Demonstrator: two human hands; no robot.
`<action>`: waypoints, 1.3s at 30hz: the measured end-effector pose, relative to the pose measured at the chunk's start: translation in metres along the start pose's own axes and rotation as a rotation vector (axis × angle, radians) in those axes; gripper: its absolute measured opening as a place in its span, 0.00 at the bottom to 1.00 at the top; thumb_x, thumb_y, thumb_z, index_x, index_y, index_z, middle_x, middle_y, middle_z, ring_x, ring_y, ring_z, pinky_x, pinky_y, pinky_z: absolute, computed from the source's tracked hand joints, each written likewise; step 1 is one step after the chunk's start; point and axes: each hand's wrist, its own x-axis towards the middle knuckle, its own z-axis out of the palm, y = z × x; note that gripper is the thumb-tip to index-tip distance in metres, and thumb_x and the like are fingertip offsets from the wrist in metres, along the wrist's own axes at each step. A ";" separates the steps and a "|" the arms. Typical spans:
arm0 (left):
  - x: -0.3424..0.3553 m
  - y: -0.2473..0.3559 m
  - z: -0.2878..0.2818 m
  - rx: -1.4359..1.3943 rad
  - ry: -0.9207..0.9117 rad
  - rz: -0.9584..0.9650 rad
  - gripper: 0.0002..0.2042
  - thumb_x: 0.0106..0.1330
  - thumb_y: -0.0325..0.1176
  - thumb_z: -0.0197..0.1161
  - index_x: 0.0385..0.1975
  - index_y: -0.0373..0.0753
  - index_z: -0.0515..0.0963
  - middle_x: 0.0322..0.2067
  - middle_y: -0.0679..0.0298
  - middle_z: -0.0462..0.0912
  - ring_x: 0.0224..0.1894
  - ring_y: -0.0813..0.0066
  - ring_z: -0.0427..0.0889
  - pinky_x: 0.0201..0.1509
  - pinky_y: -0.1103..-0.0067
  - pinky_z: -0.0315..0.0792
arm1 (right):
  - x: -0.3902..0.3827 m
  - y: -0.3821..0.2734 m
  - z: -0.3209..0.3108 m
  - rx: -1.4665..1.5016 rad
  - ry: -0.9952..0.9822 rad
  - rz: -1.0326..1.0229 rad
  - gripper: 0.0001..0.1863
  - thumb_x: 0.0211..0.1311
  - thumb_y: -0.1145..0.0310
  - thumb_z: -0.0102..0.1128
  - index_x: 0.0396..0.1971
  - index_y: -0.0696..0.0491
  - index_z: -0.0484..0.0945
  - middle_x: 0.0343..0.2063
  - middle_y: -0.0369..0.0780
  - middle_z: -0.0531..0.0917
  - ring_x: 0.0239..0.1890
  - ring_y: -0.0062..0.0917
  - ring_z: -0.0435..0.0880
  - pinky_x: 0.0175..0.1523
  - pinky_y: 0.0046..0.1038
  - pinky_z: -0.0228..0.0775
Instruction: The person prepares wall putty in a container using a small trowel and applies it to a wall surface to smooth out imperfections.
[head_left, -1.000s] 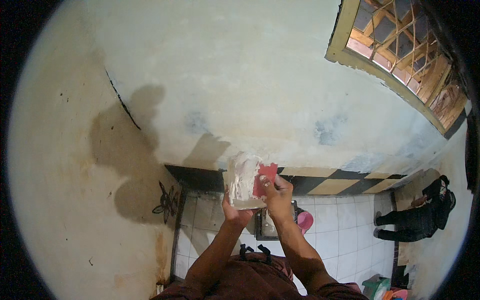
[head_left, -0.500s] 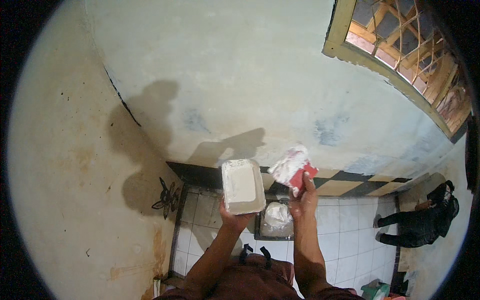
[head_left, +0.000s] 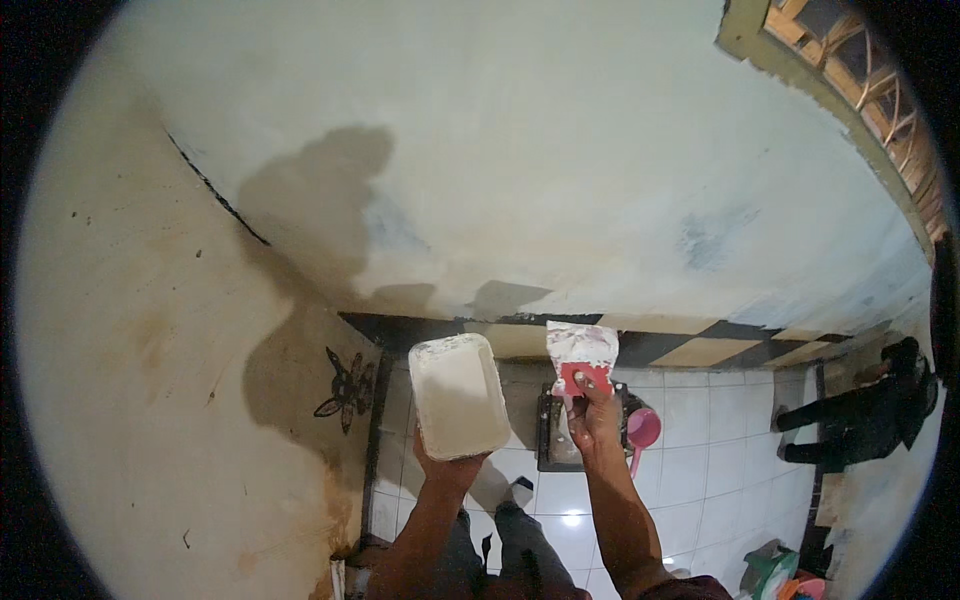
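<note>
My left hand [head_left: 447,466] holds a white rectangular tray [head_left: 455,392] with pale paste smeared inside and on its rim. My right hand [head_left: 594,425] grips a red flat spreader [head_left: 586,378], its upper part coated in thick white paste, to the right of the tray and apart from it. Both are held out before the stained, pale wall [head_left: 560,180], above a band of black and cream checks [head_left: 709,351].
A dark-framed item [head_left: 549,446] and a pink dipper [head_left: 641,428] lie on the white tiled floor [head_left: 700,460]. A person in dark clothes [head_left: 856,415] is at the right. A latticed window [head_left: 850,65] is top right; coloured things [head_left: 770,570] sit bottom right. A side wall rises at left.
My right hand has lifted the spreader, now loaded with paste, away from the tray toward the right. The tray shifted slightly left, and the view has moved, showing my legs.
</note>
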 end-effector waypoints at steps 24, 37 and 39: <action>0.114 0.126 -0.218 0.164 -0.176 0.018 0.28 0.67 0.53 0.48 0.63 0.45 0.64 0.58 0.60 0.72 0.58 0.59 0.74 0.59 0.57 0.70 | 0.244 0.177 0.002 -1.627 -0.011 -1.898 0.12 0.41 0.79 0.62 0.26 0.54 0.68 0.23 0.41 0.69 0.26 0.37 0.74 0.30 0.34 0.69; 0.114 0.137 -0.254 0.143 -0.195 0.011 0.29 0.67 0.52 0.49 0.64 0.43 0.62 0.59 0.59 0.71 0.58 0.59 0.74 0.60 0.58 0.70 | 0.195 0.167 -0.064 -2.047 0.063 -1.452 0.11 0.47 0.70 0.63 0.32 0.51 0.72 0.29 0.40 0.76 0.31 0.34 0.79 0.31 0.35 0.75; 0.111 0.131 -0.228 0.161 -0.142 0.031 0.29 0.67 0.52 0.49 0.64 0.43 0.62 0.58 0.59 0.71 0.58 0.59 0.74 0.60 0.58 0.70 | 0.183 0.147 -0.040 -1.971 0.164 -1.542 0.09 0.47 0.71 0.63 0.28 0.50 0.72 0.27 0.39 0.75 0.31 0.32 0.79 0.31 0.33 0.75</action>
